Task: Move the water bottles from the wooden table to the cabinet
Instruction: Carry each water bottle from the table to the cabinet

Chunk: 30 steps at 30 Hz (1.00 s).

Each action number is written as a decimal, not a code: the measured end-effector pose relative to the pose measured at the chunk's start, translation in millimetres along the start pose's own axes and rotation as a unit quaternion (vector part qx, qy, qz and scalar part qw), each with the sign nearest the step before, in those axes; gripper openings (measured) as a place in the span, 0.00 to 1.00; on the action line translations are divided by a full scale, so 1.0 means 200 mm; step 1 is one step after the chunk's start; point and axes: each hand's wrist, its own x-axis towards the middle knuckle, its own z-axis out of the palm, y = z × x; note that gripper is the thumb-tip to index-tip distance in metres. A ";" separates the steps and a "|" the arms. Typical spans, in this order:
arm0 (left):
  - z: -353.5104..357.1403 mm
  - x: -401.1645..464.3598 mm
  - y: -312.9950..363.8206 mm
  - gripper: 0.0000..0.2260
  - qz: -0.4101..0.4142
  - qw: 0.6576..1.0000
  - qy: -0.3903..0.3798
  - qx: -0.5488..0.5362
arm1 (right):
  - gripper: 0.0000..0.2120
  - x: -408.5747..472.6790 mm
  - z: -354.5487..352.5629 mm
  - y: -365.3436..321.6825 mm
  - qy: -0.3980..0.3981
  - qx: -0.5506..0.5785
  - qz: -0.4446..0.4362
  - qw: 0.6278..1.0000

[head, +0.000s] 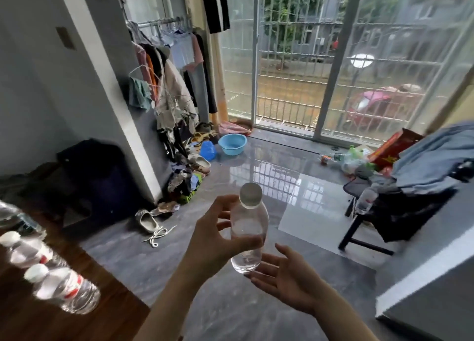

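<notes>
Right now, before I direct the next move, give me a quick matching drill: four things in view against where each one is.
Things:
1. unlabelled bottle
2. red-labelled bottle
3. blue basin
4. right hand

Places:
A. on the floor near the glass door
B. open, just under the held bottle's base
C. lying on the wooden table
D. held in the left hand

Pairs: 1-D, 2-C, 3-A, 4-B

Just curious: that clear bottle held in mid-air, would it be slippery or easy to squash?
The clear bottle looks smooth and label-free, so perhaps slippery. It seems thin plastic, likely to dent under a firm squeeze. The left hand grips it lightly, and the open right hand waits below.
</notes>
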 end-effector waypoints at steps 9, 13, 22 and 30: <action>0.40 0.01 0.12 0.30 0.046 0.961 -0.252 -0.102 | 0.26 -0.48 -0.27 0.29 0.135 0.168 -0.151 0.965; 0.61 -0.16 0.28 0.37 0.068 0.930 -0.341 -0.121 | 0.27 -0.74 -0.38 0.49 0.177 0.202 -0.194 0.943; 1.08 -0.76 0.70 0.33 0.158 0.819 -0.533 -0.143 | 0.31 -1.48 -0.54 1.06 0.259 0.323 -0.341 0.844; 1.33 -1.41 1.05 0.34 0.188 0.714 -0.652 -0.171 | 0.35 -2.06 -0.59 1.68 0.228 0.406 -0.463 0.755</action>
